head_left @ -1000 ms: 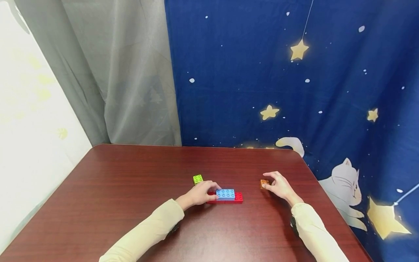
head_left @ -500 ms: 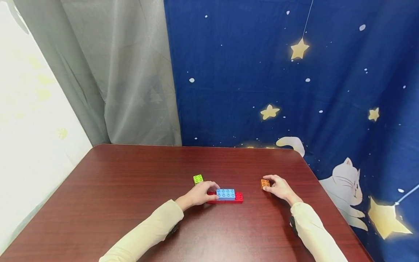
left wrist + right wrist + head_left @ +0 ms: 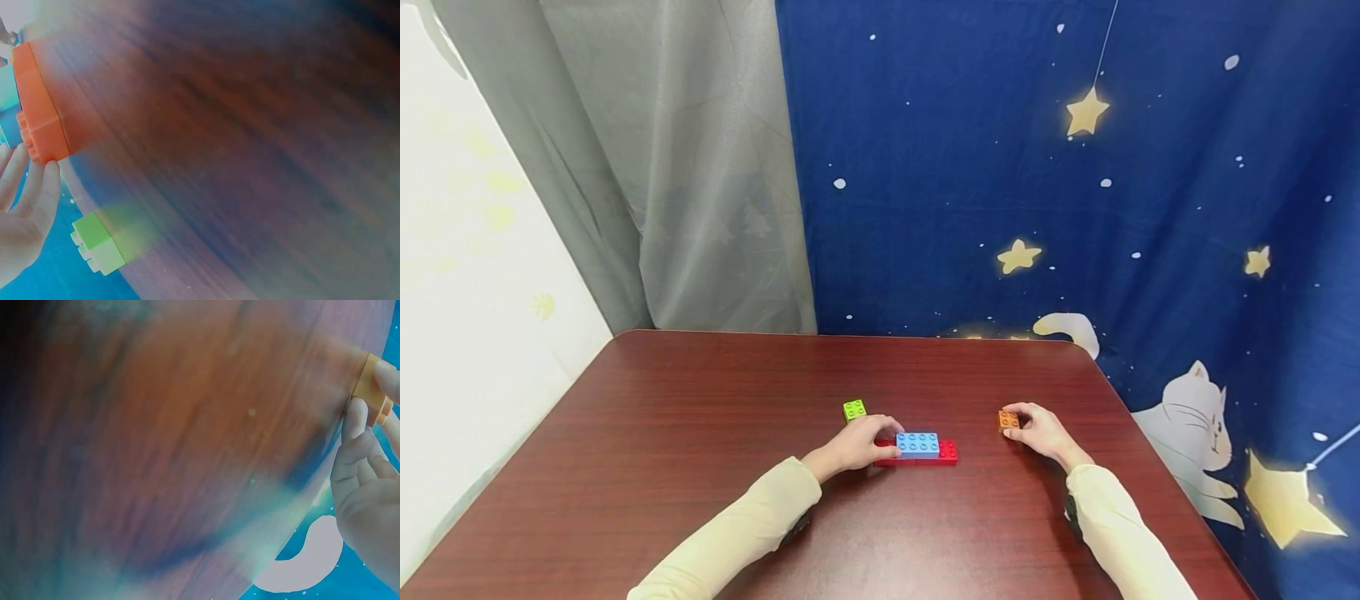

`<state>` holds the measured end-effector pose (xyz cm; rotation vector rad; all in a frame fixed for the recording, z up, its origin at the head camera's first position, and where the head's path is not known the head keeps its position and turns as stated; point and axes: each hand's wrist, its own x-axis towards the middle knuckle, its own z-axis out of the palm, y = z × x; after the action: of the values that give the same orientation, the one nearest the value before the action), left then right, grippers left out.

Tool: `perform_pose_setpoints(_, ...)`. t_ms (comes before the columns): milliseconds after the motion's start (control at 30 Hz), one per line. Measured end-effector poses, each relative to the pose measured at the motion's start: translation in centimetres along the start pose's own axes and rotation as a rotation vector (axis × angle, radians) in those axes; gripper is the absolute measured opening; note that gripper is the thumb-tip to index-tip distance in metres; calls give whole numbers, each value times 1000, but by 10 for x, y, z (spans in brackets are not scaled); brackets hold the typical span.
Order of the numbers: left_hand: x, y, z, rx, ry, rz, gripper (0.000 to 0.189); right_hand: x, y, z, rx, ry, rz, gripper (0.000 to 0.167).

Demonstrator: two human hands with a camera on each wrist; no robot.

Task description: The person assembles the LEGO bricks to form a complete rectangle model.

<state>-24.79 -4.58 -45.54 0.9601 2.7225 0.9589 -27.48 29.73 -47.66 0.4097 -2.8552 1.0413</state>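
In the head view a blue brick [image 3: 917,445] sits on top of a longer red brick [image 3: 947,452] on the table. My left hand [image 3: 856,443] holds the red brick by its left end, thumb on the near side and fingers on the far side. In the left wrist view fingertips touch the end of the red brick [image 3: 40,103], which looks orange there. My right hand [image 3: 1043,433] pinches a small orange brick [image 3: 1008,420] between thumb and fingers at the right. In the right wrist view the orange brick [image 3: 370,387] is partly covered by the thumb.
A small green brick [image 3: 853,409] lies just behind the left hand. The dark red-brown table [image 3: 700,417] ends at a back edge before a grey curtain [image 3: 722,167] and a blue star-patterned curtain [image 3: 925,167]. Both wrist views are partly blurred.
My right hand's fingers have come down and closed around the orange brick, which has shifted very slightly. The left hand, red, blue and green bricks stay in place.
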Motion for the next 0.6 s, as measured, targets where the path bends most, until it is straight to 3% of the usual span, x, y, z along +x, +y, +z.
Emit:
perform_pose_setpoints(333, 0, 0, 0, -7, -1, -17, 32, -4, -4, -2, -1, -18, 39, 38)
perform_pose_setpoints(600, -1, 1, -1, -8, -4, -20, 31, -11, -12, 0, 2, -25, -13, 37)
